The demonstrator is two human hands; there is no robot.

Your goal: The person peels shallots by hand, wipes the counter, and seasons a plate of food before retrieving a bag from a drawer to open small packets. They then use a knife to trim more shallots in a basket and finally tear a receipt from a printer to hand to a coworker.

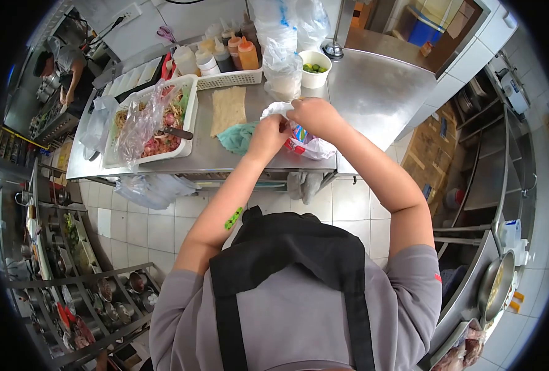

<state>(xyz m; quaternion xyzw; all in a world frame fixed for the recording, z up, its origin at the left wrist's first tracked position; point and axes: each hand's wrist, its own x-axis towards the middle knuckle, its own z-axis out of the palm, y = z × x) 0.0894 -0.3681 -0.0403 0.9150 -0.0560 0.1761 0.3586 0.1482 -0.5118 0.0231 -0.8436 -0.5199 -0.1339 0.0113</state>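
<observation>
A white plastic bag with red and blue print [311,147] rests on the steel counter [379,80] in front of me. My left hand [269,137] pinches the bag's upper left edge, fingers pressed together. At the bag's top right, my right hand [314,117] is closed on its gathered white rim. What lies inside the bag is hidden. Just left of my left hand are a crumpled teal cloth [236,138] and a flat beige cloth [229,110]. Behind my hands stands a white tub of sliced green vegetables [315,67].
To the left, a white tray [189,114] holds mixed food under clear plastic, with a knife [177,132] across it. Sauce bottles [248,54] fill a basket behind. Plastic bags [280,49] hang at the back. Another person [70,68] stands far left. A pan [496,284] sits at right.
</observation>
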